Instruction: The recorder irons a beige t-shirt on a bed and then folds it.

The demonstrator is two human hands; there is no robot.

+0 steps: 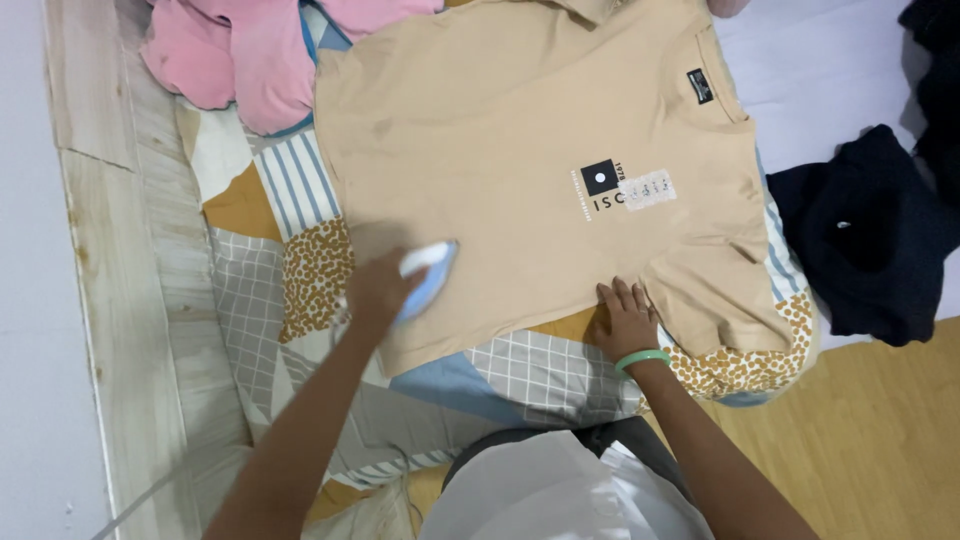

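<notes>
Gripped in the left hand is a small light-blue and white clothes iron, its handle enclosed by the curled fingers and its soleplate laid flat on a beige short-sleeved cotton T-shirt. Around that grip, the shirt's lower hem area is spread; the iron sits near the hem's corner, with its nose directed away from the wrist and up the cloth. Well to the far side of the iron, the right hand is pressed open and flat on the shirt's edge, nothing being held in it, and a pale green bangle is worn at its wrist. Beyond both hands, mid-chest on the shirt, a black square print with white lettering is seen, and a small black neck label lies further off. Beneath everything a patchwork quilt of grey, orange, blue and striped panels is spread. Crumpled pink garments are heaped past the iron, and dark navy clothing lies well outside the right hand, on a wooden floor.
</notes>
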